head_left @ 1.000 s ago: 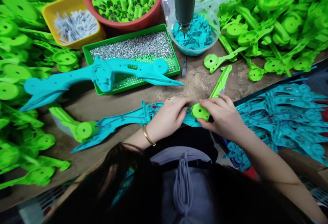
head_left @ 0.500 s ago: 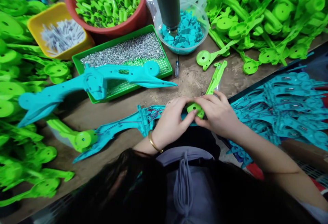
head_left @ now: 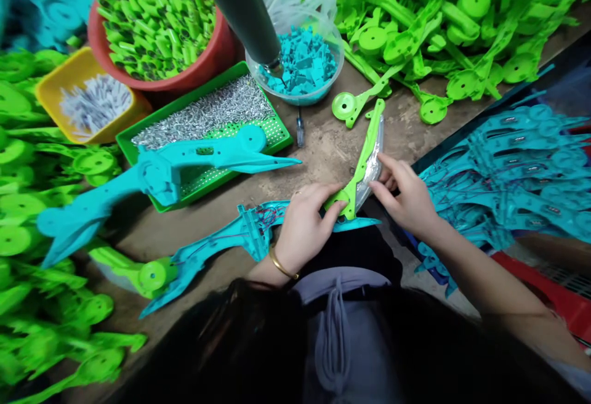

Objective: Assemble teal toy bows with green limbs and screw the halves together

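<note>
My left hand [head_left: 307, 222], with a gold bangle at the wrist, grips the round end of a bright green plastic arm [head_left: 367, 148], thumb on top. A clear plastic blade [head_left: 369, 176] lies along the right side of that arm. My right hand [head_left: 409, 197] has its thumb and index fingertips at the blade's edge, the other fingers curled. Under the green arm and my left hand runs a long blue bow-shaped shell [head_left: 217, 234] with thin wires inside; its middle is partly covered. Another green arm [head_left: 150, 274] is at the shell's left end.
A second blue shell [head_left: 161, 173] lies across a green tray [head_left: 281, 140] of screws. Behind are a yellow bin [head_left: 48, 93], a red tub [head_left: 226, 47], a clear bowl [head_left: 339, 62] and a hanging screwdriver [head_left: 240, 10]. Green parts [head_left: 475, 4] and wired blue shells [head_left: 512, 176] are piled at right.
My right hand has shifted from the green arm's round end to the clear blade's outer edge. The left hand stays on the round end. The whole view has shifted slightly.
</note>
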`<action>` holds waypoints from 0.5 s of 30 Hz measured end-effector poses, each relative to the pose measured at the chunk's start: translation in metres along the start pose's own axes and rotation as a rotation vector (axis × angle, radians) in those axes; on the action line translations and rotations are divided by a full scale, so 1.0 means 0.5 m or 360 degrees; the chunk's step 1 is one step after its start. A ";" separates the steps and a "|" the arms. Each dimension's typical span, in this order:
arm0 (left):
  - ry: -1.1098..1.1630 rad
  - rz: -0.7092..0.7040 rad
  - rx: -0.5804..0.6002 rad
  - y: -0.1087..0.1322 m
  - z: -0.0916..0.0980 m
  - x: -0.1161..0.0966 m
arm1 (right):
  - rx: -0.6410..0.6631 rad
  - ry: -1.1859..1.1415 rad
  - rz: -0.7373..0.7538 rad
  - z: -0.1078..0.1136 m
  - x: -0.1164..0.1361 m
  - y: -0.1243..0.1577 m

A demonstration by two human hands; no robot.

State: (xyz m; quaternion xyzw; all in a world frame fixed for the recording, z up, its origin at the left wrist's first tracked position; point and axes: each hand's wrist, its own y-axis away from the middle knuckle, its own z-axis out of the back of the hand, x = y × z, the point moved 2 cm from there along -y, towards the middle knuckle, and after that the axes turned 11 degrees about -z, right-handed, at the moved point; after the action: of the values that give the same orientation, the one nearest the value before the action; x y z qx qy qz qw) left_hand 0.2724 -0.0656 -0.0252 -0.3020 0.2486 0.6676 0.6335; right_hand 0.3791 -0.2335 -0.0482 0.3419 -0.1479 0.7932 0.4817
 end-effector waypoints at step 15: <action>-0.0380 -0.0467 0.0170 0.021 -0.024 0.007 | 0.0275 -0.0174 -0.0314 -0.011 -0.001 0.004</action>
State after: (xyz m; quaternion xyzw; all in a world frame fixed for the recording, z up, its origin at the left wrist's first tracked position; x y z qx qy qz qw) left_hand 0.2629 -0.0727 -0.0367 -0.2196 0.1599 0.5852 0.7640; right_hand 0.3755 -0.2319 -0.0524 0.4376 -0.0709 0.7320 0.5174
